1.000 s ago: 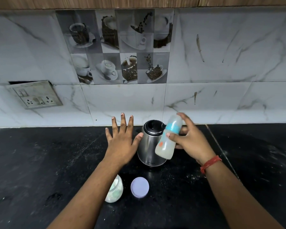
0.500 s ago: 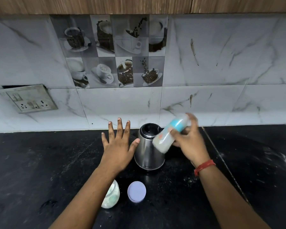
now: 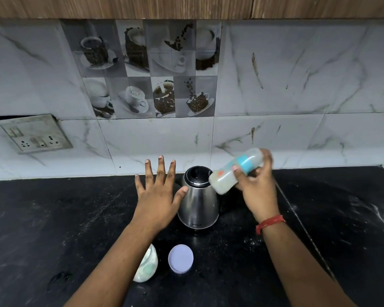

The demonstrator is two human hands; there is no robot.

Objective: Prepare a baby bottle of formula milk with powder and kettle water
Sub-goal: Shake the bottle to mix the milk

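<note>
the right hand [image 3: 258, 187] is gripping the baby bottle [image 3: 235, 170], tilted and blurred, above the kettle [image 3: 197, 200]; the left hand [image 3: 157, 196] is hovering with fingers spread wide, holding nothing. if the blue collar is sitting loose, milky liquid may be spraying out. the smooth steel kettle is standing close enough to get knocked. the rounded powder jar [image 3: 148, 267] is sitting uncovered beside its round lid [image 3: 180, 258] on the speckled black worktop [image 3: 53, 218].

A home kitchen: black stone counter [image 3: 53, 218], coffee-print wall tiles [image 3: 151, 69], kettle [image 3: 197, 200].
</note>
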